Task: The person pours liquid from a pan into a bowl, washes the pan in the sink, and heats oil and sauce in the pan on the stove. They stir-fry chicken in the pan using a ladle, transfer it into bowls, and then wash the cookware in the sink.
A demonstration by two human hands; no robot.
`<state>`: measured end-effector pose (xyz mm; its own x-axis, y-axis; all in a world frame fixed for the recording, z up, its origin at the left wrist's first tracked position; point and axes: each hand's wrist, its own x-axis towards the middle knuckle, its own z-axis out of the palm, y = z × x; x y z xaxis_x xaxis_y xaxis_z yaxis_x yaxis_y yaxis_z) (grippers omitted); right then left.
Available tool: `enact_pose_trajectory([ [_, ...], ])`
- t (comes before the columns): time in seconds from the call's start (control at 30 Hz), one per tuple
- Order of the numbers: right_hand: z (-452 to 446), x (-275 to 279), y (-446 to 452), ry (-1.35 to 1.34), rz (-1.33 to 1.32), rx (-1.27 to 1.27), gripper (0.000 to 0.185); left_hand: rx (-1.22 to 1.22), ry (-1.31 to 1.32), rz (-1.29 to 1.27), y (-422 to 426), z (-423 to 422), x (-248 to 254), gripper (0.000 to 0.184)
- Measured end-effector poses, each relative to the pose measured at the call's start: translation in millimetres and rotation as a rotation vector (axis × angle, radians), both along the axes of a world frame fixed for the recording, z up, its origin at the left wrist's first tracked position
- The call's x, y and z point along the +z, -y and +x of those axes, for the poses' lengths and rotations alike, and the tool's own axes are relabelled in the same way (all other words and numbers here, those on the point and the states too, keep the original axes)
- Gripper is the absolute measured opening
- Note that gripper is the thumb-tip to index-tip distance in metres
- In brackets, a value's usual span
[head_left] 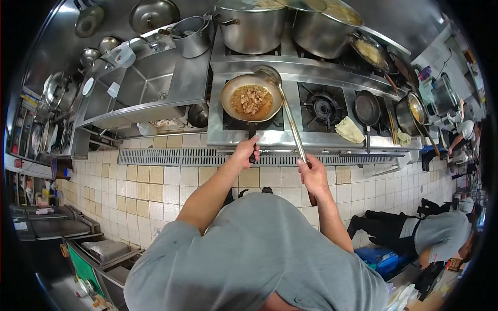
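My left hand (246, 152) is wrapped round the black handle of a frying pan (229, 101) on the front left burner. Browned chopped food (254, 99) in a brownish sauce or oil lies in the pan, heaped near the middle. In my right hand (314, 176) is the long handle of a ladle (268, 74). The ladle's bowl is over the pan's upper right rim; I cannot tell whether it touches.
Right of the pan are a bare burner (323, 106), a small dark pan (367, 108) and a folded cloth (349, 129). Large stockpots (252, 31) stand behind. A sink (150, 78) is at left. Another person (441, 233) bends at the lower right.
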<state>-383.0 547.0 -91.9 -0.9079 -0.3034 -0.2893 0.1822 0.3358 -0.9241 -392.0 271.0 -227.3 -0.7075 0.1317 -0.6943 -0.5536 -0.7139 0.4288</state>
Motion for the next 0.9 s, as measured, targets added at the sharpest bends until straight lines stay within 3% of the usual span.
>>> enact_pose_trajectory([
  [0.13,5.6,-24.6,-17.4,0.008,0.003,-0.023,0.025,-0.004,-0.048,-0.138,-9.2,29.5,20.7,0.023],
  [0.17,3.2,-34.9,-23.5,-0.121,0.15,0.04,0.025,0.018,-0.024,-0.121,-5.8,27.3,13.0,0.022],
  [0.2,-2.0,-26.5,-15.8,-0.261,0.288,0.098,0.027,0.035,-0.012,-0.113,0.8,20.0,13.2,0.022],
  [0.27,-14.0,5.3,-19.7,-0.327,0.306,0.097,0.028,0.06,-0.035,-0.164,-9.3,12.8,16.7,0.022],
  [0.37,-46.0,39.9,-48.2,-0.359,0.45,0.29,0.026,0.042,0.018,-0.113,-18.4,26.7,36.8,0.02],
  [0.43,-62.0,49.7,-70.6,-0.452,0.572,0.548,0.026,0.051,0.038,-0.122,-28.5,55.0,80.9,0.019],
  [0.47,-67.8,51.0,-68.5,-0.449,0.567,0.536,0.026,0.068,0.062,-0.122,-31.5,61.5,100.2,0.02],
  [0.53,-79.7,53.0,-64.6,-0.365,0.693,0.665,0.028,0.055,0.059,-0.123,-27.9,53.4,98.0,0.022],
  [0.67,-82.2,13.1,-29.9,-0.374,0.807,0.468,0.028,0.026,-0.024,-0.104,-18.3,19.1,43.6,0.026],
  [0.73,-66.3,-5.0,-7.2,-0.364,0.85,0.379,0.028,-0.019,-0.167,-0.271,-30.8,35.0,14.1,0.026],
  [0.77,-58.7,-16.9,-3.5,-0.352,0.893,0.298,0.029,0.045,-0.189,-0.238,-40.1,50.8,9.4,0.027],
  [0.9,-14.0,-65.1,-18.8,-0.288,0.632,0.178,0.032,0.055,-0.186,-0.198,-39.7,55.1,-3.6,0.026],
])
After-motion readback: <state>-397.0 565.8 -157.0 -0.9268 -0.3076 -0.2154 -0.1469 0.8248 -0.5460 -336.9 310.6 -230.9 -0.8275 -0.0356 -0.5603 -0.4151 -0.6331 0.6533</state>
